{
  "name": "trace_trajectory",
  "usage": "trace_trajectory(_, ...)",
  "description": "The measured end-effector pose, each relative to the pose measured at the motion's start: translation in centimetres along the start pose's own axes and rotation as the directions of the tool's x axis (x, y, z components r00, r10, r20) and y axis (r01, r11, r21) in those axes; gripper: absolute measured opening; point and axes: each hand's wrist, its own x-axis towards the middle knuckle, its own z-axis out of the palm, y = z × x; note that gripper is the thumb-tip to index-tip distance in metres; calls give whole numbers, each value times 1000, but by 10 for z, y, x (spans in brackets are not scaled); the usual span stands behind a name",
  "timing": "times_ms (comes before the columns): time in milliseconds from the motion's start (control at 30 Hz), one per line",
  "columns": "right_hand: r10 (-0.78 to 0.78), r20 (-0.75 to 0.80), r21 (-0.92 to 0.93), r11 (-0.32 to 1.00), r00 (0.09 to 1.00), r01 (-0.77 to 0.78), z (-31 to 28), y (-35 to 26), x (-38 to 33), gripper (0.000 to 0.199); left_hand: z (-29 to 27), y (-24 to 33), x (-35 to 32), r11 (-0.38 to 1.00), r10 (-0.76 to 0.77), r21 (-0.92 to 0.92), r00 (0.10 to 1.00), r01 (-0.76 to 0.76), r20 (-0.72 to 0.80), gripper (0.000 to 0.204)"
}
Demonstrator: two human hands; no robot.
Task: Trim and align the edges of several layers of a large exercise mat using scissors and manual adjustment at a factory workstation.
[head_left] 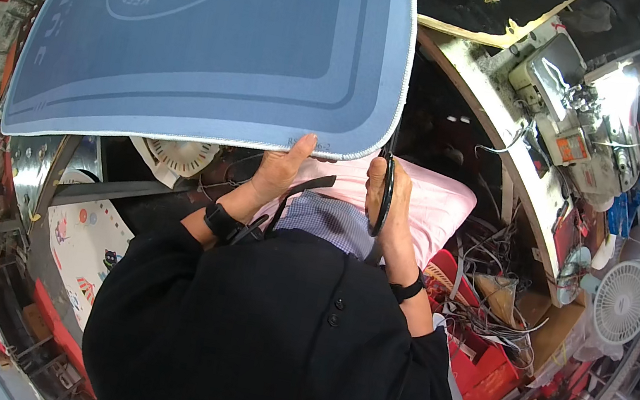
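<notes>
A large blue mat [217, 58] with a pale stitched edge and rounded corner spreads across the upper left. My left hand [283, 169] grips its near edge, thumb on top and the other fingers underneath, out of sight. In my right hand [396, 208] is a pair of scissors [383, 202] with black handles. Their blades point away from me, beside the mat's right corner, and are partly hidden; I cannot tell whether they touch the edge. Pink cloth [440, 206] lies over my lap below both hands.
A sewing machine [553, 78] stands on the worktable [523, 161] at the right, near a bright lamp [619, 84]. A white fan [622, 302] is farther right. Tangled strips [502, 321] lie over red plastic [478, 367]. A white printed sheet [82, 246] lies at left.
</notes>
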Motion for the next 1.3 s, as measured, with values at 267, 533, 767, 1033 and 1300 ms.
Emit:
trace_trajectory(267,73,91,166,982,993,-87,2,5,5,55,8,8,-3,999,37,-25,999,-37,0,21)
trace_trajectory(533,180,116,318,925,977,-208,3,11,-3,60,9,15,-5,994,67,90,998,-64,-21,20)
trace_trajectory(767,65,86,67,995,994,-71,-3,6,4,59,7,8,-4,998,47,42,998,-45,-52,18)
trace_trajectory(1033,19,8,-28,999,1000,-19,-1,5,16,53,18,20,-4,996,50,-73,998,-54,-46,20)
trace_trajectory(1300,50,-32,-27,998,998,-51,6,1,13,53,0,19,-7,998,-34,58,991,27,130,20)
